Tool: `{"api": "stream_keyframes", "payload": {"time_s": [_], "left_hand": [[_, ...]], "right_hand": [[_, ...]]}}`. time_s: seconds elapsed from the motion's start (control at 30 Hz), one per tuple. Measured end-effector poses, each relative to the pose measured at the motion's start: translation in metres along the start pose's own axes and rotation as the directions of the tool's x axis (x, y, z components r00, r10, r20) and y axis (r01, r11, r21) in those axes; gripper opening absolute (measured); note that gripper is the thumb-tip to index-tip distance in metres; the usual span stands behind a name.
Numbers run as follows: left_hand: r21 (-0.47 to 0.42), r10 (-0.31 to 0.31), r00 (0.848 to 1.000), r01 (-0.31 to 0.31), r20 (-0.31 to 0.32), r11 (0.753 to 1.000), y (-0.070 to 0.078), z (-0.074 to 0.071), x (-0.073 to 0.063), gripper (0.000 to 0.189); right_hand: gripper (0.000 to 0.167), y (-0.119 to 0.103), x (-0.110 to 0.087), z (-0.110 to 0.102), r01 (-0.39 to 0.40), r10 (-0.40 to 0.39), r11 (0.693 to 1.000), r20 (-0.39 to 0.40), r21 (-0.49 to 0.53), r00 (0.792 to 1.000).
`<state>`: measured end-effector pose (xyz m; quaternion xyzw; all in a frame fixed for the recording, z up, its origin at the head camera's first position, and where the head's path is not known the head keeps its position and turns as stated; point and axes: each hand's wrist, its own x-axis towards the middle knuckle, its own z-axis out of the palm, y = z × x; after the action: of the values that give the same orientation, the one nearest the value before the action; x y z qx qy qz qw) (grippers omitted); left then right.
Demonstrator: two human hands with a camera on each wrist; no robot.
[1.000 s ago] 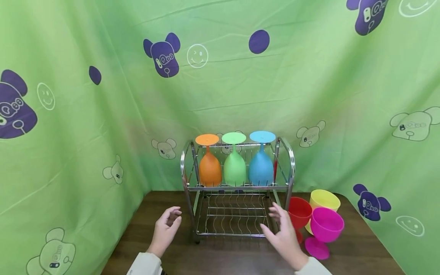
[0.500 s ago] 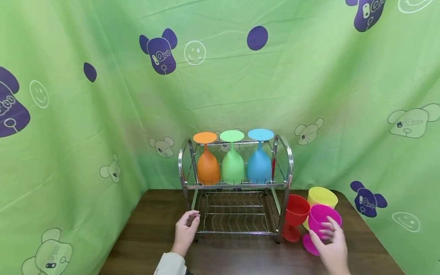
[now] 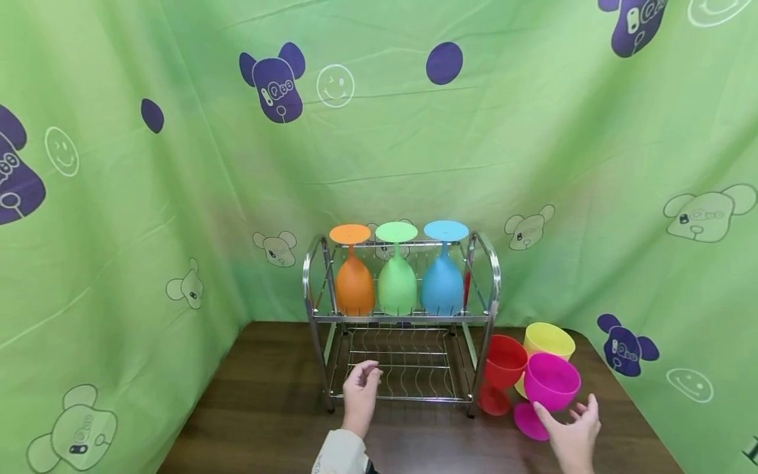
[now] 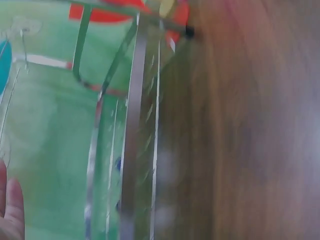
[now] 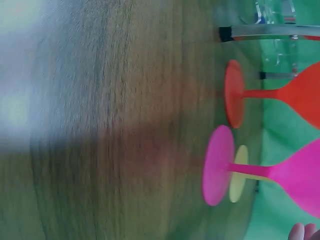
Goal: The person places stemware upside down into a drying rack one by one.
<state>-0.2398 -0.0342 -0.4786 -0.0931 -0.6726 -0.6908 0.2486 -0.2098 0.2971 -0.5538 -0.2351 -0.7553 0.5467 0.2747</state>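
Upright on the table stands a magenta wine goblet (image 3: 552, 382). My right hand (image 3: 573, 436) is at its lower right in the head view, thumb close to the bowl and fingers spread; contact cannot be made out. Its fingertips (image 5: 297, 233) show beside the magenta bowl in the right wrist view. A red goblet (image 3: 505, 362) and a yellow goblet (image 3: 549, 339) stand close by. My left hand (image 3: 360, 399), loosely curled and holding nothing, hovers before the lower tier of a metal dish rack (image 3: 487, 359). The left wrist view is blurred, with fingers (image 4: 14, 202) at its edge.
On the rack's upper tier, orange (image 3: 354, 289), green (image 3: 397, 289) and blue (image 3: 442, 289) goblets stand upside down in a row. The brown wooden table (image 3: 237, 408) is backed by a green patterned cloth (image 3: 379, 158).
My right hand has gone from before the rack rightward to the magenta goblet. My left hand has drifted right, from the rack's left side to in front of it. The goblets stay in place.
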Motion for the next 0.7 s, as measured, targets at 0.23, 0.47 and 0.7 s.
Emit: {"api": "stream_keyframes", "payload": {"time_s": [0.23, 0.47, 0.7], "left_hand": [[-0.013, -0.046, 0.995, 0.047, 0.091, 0.999, -0.007, 0.012, -0.019, 0.011], [0.037, -0.024, 0.985, 0.018, 0.170, 0.999, -0.002, 0.015, -0.021, 0.012], [0.016, -0.079, 0.974, 0.077, 0.213, 0.997, -0.006, 0.017, -0.019, 0.015]], "right_hand": [[0.094, 0.013, 0.011, 0.010, 0.063, -0.062, 0.996, 0.010, -0.069, 0.998], [0.090, 0.014, 0.016, 0.011, 0.042, -0.041, 0.997, 0.020, -0.059, 0.999], [0.088, 0.012, 0.020, 0.014, 0.027, -0.026, 0.998, 0.023, -0.050, 0.999]]}}
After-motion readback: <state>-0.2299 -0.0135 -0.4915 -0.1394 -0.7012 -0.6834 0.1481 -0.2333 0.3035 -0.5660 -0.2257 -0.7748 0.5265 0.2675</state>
